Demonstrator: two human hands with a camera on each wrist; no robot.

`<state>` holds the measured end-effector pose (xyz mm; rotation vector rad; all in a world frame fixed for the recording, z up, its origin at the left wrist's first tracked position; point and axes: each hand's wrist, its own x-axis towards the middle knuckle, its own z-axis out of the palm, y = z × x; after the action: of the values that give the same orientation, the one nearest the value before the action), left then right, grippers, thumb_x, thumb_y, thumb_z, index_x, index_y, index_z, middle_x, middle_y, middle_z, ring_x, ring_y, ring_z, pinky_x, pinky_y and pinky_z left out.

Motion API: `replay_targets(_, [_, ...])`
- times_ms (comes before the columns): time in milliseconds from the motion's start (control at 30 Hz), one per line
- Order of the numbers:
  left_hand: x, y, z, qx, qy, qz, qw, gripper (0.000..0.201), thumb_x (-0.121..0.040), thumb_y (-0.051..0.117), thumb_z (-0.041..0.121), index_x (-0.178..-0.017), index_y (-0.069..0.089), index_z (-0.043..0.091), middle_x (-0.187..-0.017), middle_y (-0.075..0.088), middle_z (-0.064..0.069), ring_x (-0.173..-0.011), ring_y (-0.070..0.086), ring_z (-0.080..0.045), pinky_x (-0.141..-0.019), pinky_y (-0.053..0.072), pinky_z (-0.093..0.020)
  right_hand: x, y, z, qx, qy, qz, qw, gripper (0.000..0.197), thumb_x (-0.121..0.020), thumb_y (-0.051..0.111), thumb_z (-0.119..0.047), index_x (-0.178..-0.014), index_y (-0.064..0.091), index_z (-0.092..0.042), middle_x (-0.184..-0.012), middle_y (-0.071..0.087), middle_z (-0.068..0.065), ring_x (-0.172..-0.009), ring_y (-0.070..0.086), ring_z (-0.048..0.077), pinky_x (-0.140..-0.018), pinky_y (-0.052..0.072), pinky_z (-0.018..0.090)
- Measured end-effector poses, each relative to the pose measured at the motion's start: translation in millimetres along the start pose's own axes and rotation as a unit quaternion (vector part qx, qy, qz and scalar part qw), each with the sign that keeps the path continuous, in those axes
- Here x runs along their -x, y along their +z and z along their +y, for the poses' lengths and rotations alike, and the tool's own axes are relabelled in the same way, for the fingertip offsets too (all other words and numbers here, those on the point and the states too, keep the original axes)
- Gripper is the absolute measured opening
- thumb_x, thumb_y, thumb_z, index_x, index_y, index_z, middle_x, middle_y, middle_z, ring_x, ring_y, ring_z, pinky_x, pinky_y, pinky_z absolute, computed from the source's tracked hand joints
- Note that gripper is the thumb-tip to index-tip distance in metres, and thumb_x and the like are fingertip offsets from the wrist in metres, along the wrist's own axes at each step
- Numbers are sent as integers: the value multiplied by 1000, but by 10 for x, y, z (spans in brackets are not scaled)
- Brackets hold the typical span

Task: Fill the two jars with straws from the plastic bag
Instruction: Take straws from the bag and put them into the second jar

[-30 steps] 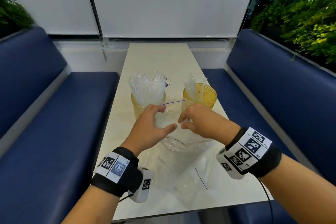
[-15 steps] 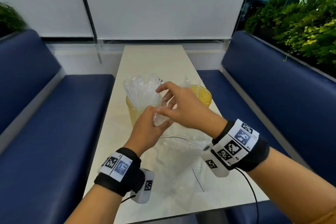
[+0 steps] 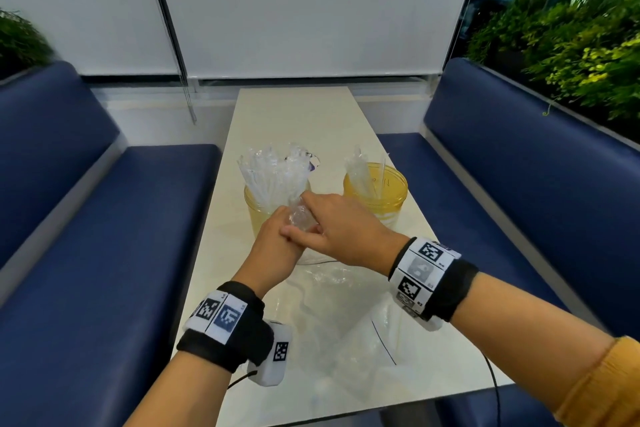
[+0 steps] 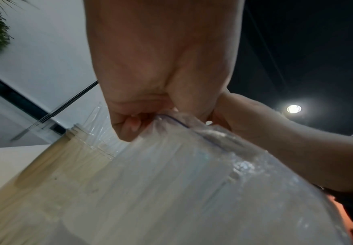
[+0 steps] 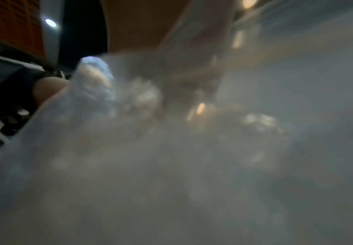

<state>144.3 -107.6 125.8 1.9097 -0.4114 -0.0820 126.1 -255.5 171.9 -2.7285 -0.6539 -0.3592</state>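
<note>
- The left hand (image 3: 277,246) has its fingers curled tight around the gathered mouth of the clear crinkly plastic bag (image 3: 332,315); the left wrist view shows the bag's blue-lined rim pinched under the fingertips (image 4: 129,127).
- The right hand (image 3: 341,236) lies across the left, touching it, fingers bent over the same bunched plastic; how firmly it holds I cannot tell.
- The rest of the bag sags down from both hands and spreads over the pale marble-look table (image 3: 294,121) towards the near edge.
- Just behind the hands stands the left yellow translucent jar (image 3: 258,210), crowded with clear wrapped straws (image 3: 273,173) fanning upward.
- Beside it, apart, the right yellow jar (image 3: 388,191) holds only a few straws leaning at its left side.
- The left jar's front is hidden by the hands.
- Whether straws are left in the bag is hard to make out.
- The right wrist view is a blur of plastic.
- Dark blue padded benches (image 3: 104,218) flank the table.
</note>
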Motion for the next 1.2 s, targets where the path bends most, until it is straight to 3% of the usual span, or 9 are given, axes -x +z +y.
replay_targets(167, [-6, -50, -10, -33, 4, -5, 999, 24, -88, 64, 5, -109, 64, 17, -99, 71, -2, -92, 68, -16, -78, 58, -31, -7, 68, -12, 33, 8, 7, 999, 35, -95, 50, -49, -102, 48, -15, -69, 52, -5, -59, 53, 21, -52, 35, 32])
replay_targets(333, [-26, -29, -26, -23, -14, -3, 1000, 25, -76, 76, 13, -99, 64, 16, -91, 71, -5, -87, 68, -27, -75, 56, -41, -37, 80, -23, 61, 20, 3, 998, 41, -98, 45, -48, -121, 49, -14, -76, 63, 5, -62, 55, 24, -53, 31, 32])
replay_targets(433, [-33, -9, -39, -33, -12, 12, 999, 41, -65, 82, 35, -93, 61, 13, -89, 67, -12, -79, 60, -34, -69, 52, -47, -58, 66, -12, 62, 20, -1, 998, 40, -100, 44, -47, -121, 50, -13, -76, 61, 4, -65, 56, 25, -55, 33, 32])
replay_targets(500, [-25, 5, -21, -38, -9, 30, 999, 41, -66, 90, 34, -86, 59, 17, -85, 61, -8, -69, 50, -22, -62, 44, -33, -81, 26, -7, 43, 40, -2, 998, 40, -100, 44, -46, -121, 51, -12, -75, 58, 3, -66, 55, 26, -56, 35, 33])
replay_targets(567, [-10, 13, -1, -57, -4, 39, 998, 39, -68, 91, 32, -83, 55, 26, -81, 53, 4, -68, 43, -10, -61, 35, -20, -99, -76, -7, 11, 59, 10, 998, 38, -99, 47, -44, -117, 51, -11, -72, 57, 3, -64, 55, 27, -56, 37, 33])
replay_targets(700, [-8, -28, -3, -102, -2, 38, 994, 49, -66, 91, 39, -100, 59, 24, -92, 51, 5, -71, 42, -5, -64, 37, -13, -124, -467, -11, -60, 67, 62, 994, 24, -98, 51, -40, -104, 52, -16, -57, 49, -8, -48, 48, 12, -48, 37, 27])
replay_targets(867, [-28, -94, 21, -120, 1, 24, 992, 49, -67, 91, 36, -104, 59, 34, -101, 54, 5, -76, 46, -4, -66, 37, -15, -191, -1133, 78, -132, 58, 166, 976, 30, -98, 54, -37, -94, 58, -8, -64, 57, 5, -50, 42, 13, -49, 37, 28])
replay_targets(1067, [-42, -176, -15, -137, -3, 31, 990, 63, -68, 91, 34, -125, 64, 29, -103, 55, 7, -77, 49, -2, -70, 39, -14, -279, -1760, 486, -189, 72, 270, 941, 21, -98, 54, -35, -90, 60, -17, -65, 55, -1, -54, 46, 18, -51, 41, 34])
replay_targets(1200, [-26, -242, -46, -146, -11, 35, 989, 59, -69, 90, 35, -122, 63, 35, -104, 57, 7, -75, 49, -7, -67, 40, -12, -287, -1880, 912, -163, 105, 323, 926, 30, -98, 54, -28, -69, 44, -30, -57, 50, -15, -49, 45, -1, -50, 35, 11])
